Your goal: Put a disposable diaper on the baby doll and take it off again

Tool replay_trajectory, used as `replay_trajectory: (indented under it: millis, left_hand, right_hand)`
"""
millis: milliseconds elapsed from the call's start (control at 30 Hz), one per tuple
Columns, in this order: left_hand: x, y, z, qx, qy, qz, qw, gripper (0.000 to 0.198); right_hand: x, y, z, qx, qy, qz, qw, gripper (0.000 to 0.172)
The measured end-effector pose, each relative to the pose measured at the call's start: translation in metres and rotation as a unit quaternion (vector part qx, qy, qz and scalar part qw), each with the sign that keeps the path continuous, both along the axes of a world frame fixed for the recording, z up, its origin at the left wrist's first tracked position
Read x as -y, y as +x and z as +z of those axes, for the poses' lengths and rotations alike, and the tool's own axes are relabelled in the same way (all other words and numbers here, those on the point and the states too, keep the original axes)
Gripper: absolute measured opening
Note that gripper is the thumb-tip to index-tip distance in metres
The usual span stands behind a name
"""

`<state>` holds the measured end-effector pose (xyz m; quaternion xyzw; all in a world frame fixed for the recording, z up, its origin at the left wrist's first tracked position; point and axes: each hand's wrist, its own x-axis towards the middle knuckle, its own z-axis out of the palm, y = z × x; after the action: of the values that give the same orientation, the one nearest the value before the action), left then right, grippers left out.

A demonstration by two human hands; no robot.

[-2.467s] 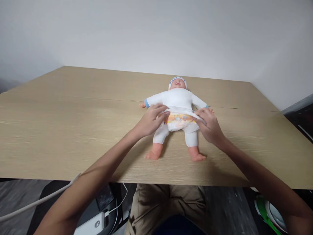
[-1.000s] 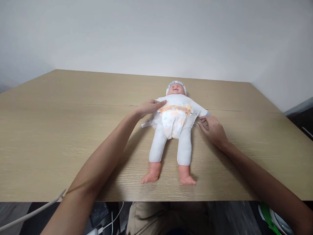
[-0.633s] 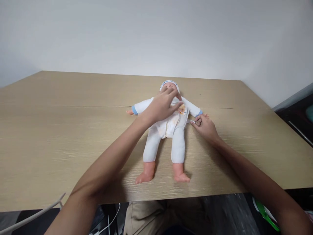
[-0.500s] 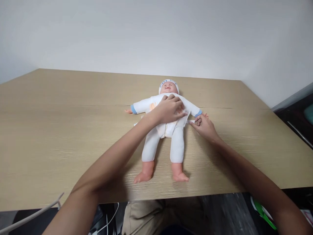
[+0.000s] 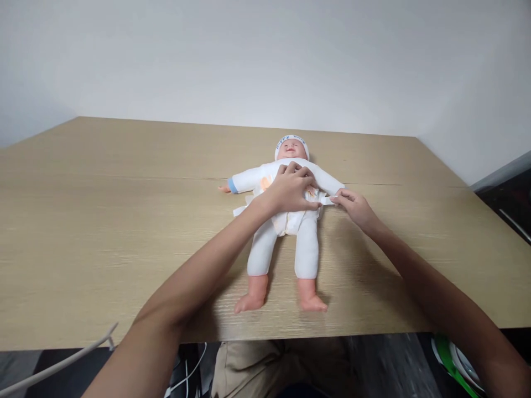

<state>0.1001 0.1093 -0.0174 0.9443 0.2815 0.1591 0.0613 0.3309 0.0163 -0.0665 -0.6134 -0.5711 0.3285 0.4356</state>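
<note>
A baby doll (image 5: 283, 250) in a white suit and a lettered headband lies on its back, feet towards me. A white diaper (image 5: 287, 224) with orange prints is around its hips and belly. My left hand (image 5: 292, 190) rests on the diaper's front, fingers spread and thumb out to the right. Beside the doll's right-hand side in view, my right hand (image 5: 348, 205) pinches the diaper's white fastening tab (image 5: 329, 200), which is stretched outwards. On the other side, a second tab (image 5: 239, 211) sticks out loose. The doll's hand near my right hand is hidden.
The doll lies on a light wooden table (image 5: 124, 249) with a seam across it. A pale wall (image 5: 249, 61) stands behind. White cables (image 5: 62, 365) hang at the lower left, and a green and white object (image 5: 452, 365) is below the table's edge at the right.
My right hand has drawn the tab outwards and slightly up, so more of it shows. My left hand stays on the diaper, with its thumb lower. The whole view has shifted slightly.
</note>
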Motion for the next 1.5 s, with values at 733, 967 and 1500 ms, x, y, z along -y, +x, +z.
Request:
replay_trajectory:
  millis: [733, 967, 1500]
  left_hand:
    - [0.0, -0.001, -0.002, 0.049, -0.047, -0.008, 0.998, 0.059]
    - [0.0, -0.003, -0.001, 0.055, -0.065, -0.002, 0.996, 0.066]
    - [0.013, -0.089, -0.024, 0.182, -0.041, 0.057, 0.981, 0.056]
  right_hand:
    - [-0.021, -0.047, 0.01, 0.049, 0.073, 0.015, 0.996, 0.04]
    - [0.009, -0.041, -0.012, 0.235, 0.253, 0.123, 0.93, 0.055]
    - [0.005, -0.029, -0.022, 0.254, 0.286, 0.132, 0.915, 0.065]
